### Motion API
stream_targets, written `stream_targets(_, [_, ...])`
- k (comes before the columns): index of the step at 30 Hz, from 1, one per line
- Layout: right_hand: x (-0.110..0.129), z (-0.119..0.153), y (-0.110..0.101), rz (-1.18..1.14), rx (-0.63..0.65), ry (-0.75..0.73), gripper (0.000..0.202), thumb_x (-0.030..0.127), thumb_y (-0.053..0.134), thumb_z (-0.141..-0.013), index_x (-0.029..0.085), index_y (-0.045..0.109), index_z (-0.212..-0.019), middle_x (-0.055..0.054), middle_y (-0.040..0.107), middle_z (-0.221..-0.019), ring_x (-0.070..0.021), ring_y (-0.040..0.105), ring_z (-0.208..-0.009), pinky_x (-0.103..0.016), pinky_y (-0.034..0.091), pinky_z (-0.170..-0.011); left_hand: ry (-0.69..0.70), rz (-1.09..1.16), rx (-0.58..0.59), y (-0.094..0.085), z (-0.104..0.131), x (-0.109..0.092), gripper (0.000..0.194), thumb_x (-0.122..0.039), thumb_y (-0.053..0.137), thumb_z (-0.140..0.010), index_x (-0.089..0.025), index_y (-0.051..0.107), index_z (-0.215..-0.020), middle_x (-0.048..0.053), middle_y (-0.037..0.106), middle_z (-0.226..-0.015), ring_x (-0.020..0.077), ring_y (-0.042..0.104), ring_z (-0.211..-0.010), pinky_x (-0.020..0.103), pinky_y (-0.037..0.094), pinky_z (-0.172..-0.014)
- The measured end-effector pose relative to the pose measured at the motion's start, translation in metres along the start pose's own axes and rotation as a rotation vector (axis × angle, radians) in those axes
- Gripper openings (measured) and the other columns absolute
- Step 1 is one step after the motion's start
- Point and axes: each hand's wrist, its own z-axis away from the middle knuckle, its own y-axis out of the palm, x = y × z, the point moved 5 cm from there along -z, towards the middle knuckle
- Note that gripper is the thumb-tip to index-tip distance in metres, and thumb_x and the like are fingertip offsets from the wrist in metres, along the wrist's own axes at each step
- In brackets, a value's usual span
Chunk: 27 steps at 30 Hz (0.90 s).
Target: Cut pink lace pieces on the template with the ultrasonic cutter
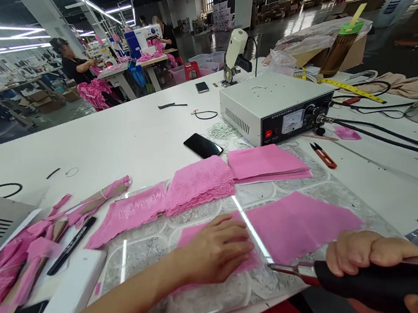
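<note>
My left hand (219, 247) lies palm down with its fingers out on a pink fabric piece (302, 223), near the front of a clear, patterned mat (208, 300). A bright straight strip crosses the cloth beside my fingertips; I cannot tell whether it is reflected light or an edge. In my right hand (368, 251) is a black-handled cutting tool (356, 281), its pointed metal tip just at the fabric's front edge by that strip. Behind my left hand stand a stack of pink lace pieces (200, 180) and a stack of plain pink pieces (267, 161).
A control box (279, 103) with cables stands at the back right, thread snips (323, 155) before it. A phone (203, 145) lies left of the box. Bundled pink straps (25, 252), a marker (71, 245) and a white box (67, 293) crowd the left side.
</note>
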Motion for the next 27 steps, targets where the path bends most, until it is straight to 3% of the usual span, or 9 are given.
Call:
stream_targets(4, [-0.004, 0.0, 0.011, -0.022, 0.059, 0.023, 0.017, 0.038, 0.059, -0.083, 0.026, 0.059, -0.096, -0.004, 0.048, -0.082, -0.0202, 0.053, -0.074, -0.04, 0.055, -0.064, -0.06, -0.018, 0.177, 0.005, 0.028, 0.0, 0.033, -0.032, 0.041, -0.103, -0.02, 0.063, -0.124, 0.006, 0.06, -0.137, 0.0214, 0.047, -0.135, 0.041, 0.024, -0.121])
stream_targets(8, [0.001, -0.003, 0.021, 0.046, 0.113, 0.016, 0.015, 0.036, 0.058, -0.085, 0.025, 0.06, -0.095, -0.004, 0.051, -0.081, -0.0201, 0.056, -0.073, -0.04, 0.057, -0.061, -0.065, -0.026, 0.277, 0.012, 0.034, 0.0, 0.036, -0.035, 0.041, -0.103, -0.023, 0.058, -0.132, 0.004, 0.046, -0.15, 0.0236, 0.036, -0.143, 0.046, 0.016, -0.123])
stream_targets(15, [-0.005, -0.006, 0.014, 0.002, 0.006, 0.008, 0.016, 0.034, 0.06, -0.08, 0.025, 0.059, -0.093, -0.003, 0.048, -0.08, -0.0185, 0.052, -0.073, -0.036, 0.055, -0.061, -0.036, -0.022, 0.286, 0.012, 0.032, 0.003, 0.039, -0.041, 0.041, -0.104, -0.026, 0.055, -0.136, 0.003, 0.041, -0.153, 0.0221, 0.033, -0.145, 0.045, 0.01, -0.123])
stream_targets(21, [-0.012, -0.017, 0.021, -0.014, -0.013, -0.082, 0.016, 0.034, 0.06, -0.077, 0.023, 0.063, -0.089, -0.002, 0.047, -0.074, -0.0164, 0.049, -0.067, -0.033, 0.049, -0.057, -0.024, -0.06, 0.313, 0.012, 0.034, 0.004, 0.042, -0.042, 0.042, -0.103, -0.024, 0.05, -0.14, 0.002, 0.039, -0.154, 0.0219, 0.03, -0.146, 0.043, 0.007, -0.124])
stream_targets(27, [-0.008, -0.022, 0.028, -0.058, 0.033, -0.069, 0.02, 0.035, 0.057, -0.076, 0.021, 0.065, -0.088, -0.003, 0.047, -0.072, -0.0155, 0.049, -0.062, -0.03, 0.046, -0.05, -0.019, -0.05, 0.305, 0.012, 0.032, 0.004, 0.043, -0.041, 0.043, -0.103, -0.023, 0.049, -0.141, 0.002, 0.04, -0.154, 0.0215, 0.029, -0.147, 0.043, 0.006, -0.124])
